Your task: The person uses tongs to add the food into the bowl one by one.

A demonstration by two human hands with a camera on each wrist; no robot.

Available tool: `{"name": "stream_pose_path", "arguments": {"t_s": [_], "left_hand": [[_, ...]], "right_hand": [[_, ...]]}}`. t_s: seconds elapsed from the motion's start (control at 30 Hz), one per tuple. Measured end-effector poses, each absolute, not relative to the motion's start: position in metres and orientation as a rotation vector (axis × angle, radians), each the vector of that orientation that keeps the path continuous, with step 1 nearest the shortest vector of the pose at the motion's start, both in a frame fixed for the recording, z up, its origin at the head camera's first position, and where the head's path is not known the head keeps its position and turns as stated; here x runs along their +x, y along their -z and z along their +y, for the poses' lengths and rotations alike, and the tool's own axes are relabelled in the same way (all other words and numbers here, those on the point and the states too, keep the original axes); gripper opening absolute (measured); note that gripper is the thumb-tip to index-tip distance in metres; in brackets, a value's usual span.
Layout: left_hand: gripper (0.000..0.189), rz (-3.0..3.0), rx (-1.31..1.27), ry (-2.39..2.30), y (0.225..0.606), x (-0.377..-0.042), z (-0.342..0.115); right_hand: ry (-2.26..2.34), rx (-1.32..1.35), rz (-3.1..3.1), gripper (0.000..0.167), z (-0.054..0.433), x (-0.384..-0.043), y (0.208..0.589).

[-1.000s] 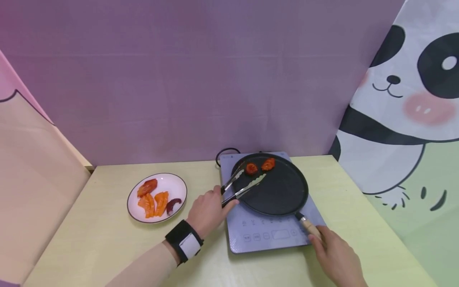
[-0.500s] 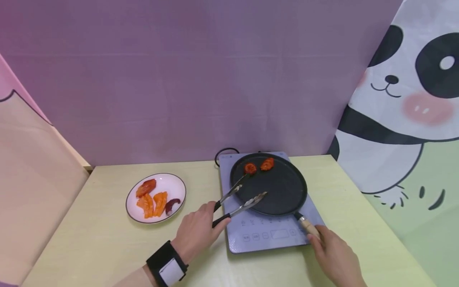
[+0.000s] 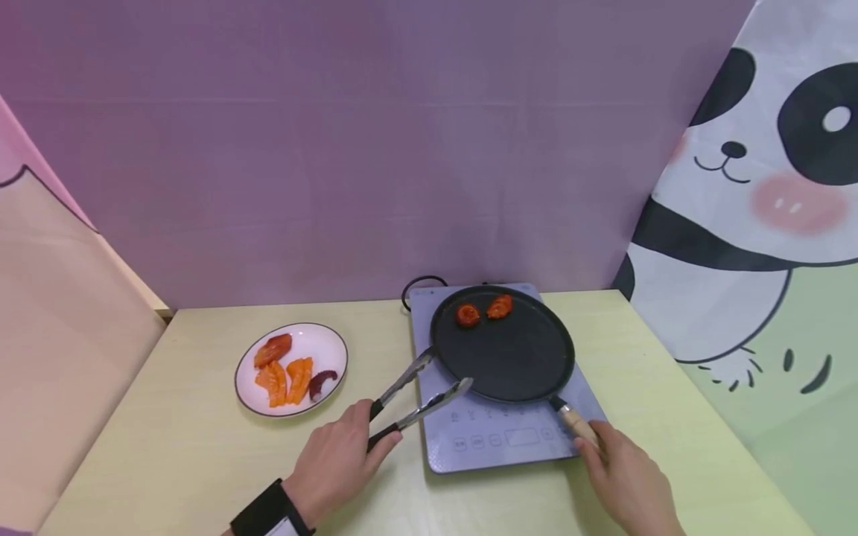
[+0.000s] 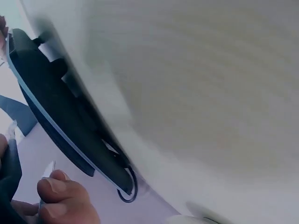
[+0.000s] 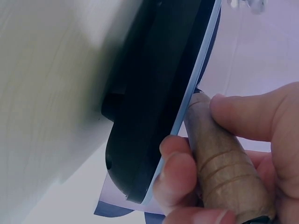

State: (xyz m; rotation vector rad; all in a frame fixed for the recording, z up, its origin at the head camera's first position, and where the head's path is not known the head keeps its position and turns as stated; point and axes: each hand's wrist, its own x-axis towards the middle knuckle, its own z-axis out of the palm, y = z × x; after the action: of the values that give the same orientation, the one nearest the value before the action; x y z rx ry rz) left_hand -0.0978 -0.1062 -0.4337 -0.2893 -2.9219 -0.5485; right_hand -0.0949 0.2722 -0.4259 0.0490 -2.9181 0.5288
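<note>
My left hand (image 3: 338, 461) grips metal tongs (image 3: 437, 403) with black handles, in the head view. Their arms are spread with nothing between the tips, which lie over the left edge of the induction cooker (image 3: 469, 455). On the cooker stands a flat black frying pan (image 3: 516, 365). Two red food pieces, a round one (image 3: 468, 316) and a ridged one (image 3: 499, 306), lie near its far edge. My right hand (image 3: 633, 476) holds the pan's wooden handle (image 3: 578, 424). In the right wrist view, fingers and thumb wrap this handle (image 5: 219, 161). The left wrist view shows fingers (image 4: 70, 200) by the tongs, mostly cut off.
On the left of the table (image 3: 201, 461), a white dark-rimmed plate (image 3: 325, 346) bears a reddish piece (image 3: 273, 350), orange slices (image 3: 299, 380) and a small octopus tentacle (image 3: 318, 387). A black cord (image 3: 424, 278) loops behind the cooker. A purple backdrop (image 3: 375, 179) stands behind.
My left hand has drawn the tongs back from above the pan, toward me and to the left. Both red pieces stay in the pan. The right hand keeps its hold on the handle.
</note>
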Motion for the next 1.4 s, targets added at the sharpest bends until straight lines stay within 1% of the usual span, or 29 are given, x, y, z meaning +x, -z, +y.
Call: {"name": "stream_pose_path", "arguments": {"t_s": [0.13,0.53,0.77,0.83,1.4], "left_hand": [[0.072,-2.963,-0.266,0.554,0.436,-0.094,-0.114],[0.064,-2.939,-0.244,0.463,0.424,-0.093,-0.146],[0.075,-2.971,-0.183,0.450,0.422,-0.090,-0.169],[0.075,-2.978,-0.164,0.445,0.422,-0.090,-0.175],[0.058,-2.936,-0.052,0.309,0.427,-0.088,-0.215]], "right_hand": [[-0.522,0.045,-2.918,0.027,0.273,-0.094,0.426],[-0.520,0.038,-2.928,0.028,0.273,-0.093,0.425],[-0.523,0.027,-2.946,0.029,0.272,-0.093,0.424],[-0.522,0.027,-2.944,0.029,0.272,-0.093,0.424],[-0.541,0.011,-2.959,0.032,0.272,-0.094,0.423]]}}
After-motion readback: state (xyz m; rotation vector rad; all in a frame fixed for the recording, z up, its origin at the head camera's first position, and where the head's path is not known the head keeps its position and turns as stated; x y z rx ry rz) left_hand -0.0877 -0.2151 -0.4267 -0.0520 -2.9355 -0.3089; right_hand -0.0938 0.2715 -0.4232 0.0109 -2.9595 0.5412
